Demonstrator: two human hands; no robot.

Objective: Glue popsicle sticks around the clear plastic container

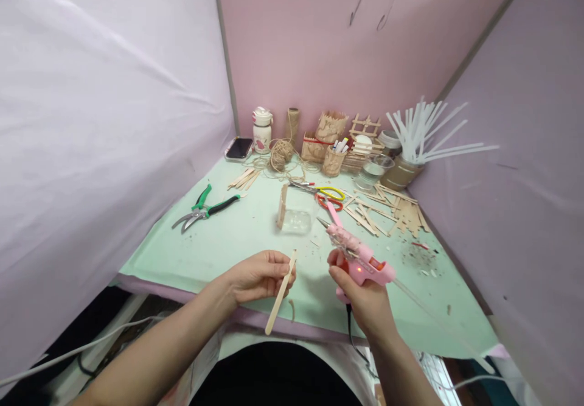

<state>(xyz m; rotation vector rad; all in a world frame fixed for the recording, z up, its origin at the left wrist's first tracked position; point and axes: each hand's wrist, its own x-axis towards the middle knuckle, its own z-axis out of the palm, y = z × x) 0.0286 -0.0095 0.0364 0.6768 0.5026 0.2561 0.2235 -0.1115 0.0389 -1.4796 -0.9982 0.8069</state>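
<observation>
Your left hand [262, 277] has its fingers pinching a flat, pale wooden craft stick [278, 305] over the pale green table's [214, 254] near edge; long axis slants, near end down-left toward you. Your right hand [371, 308] grips a pink plastic glue gun [365, 252], pointing forward-left, partly hidden by your fingers. Brown round holder [398, 176]: long white sticks [422, 132]. Small tan cup [333, 166]: pens [339, 146]. Clear plastic cup [367, 178]: contents unclear.

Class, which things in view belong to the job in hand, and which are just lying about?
Seemingly belong:
wooden stick, in the left hand
glue gun, in the right hand
clear jar, probably

Probably lying about:
phone
white bottle
twine ball
</observation>
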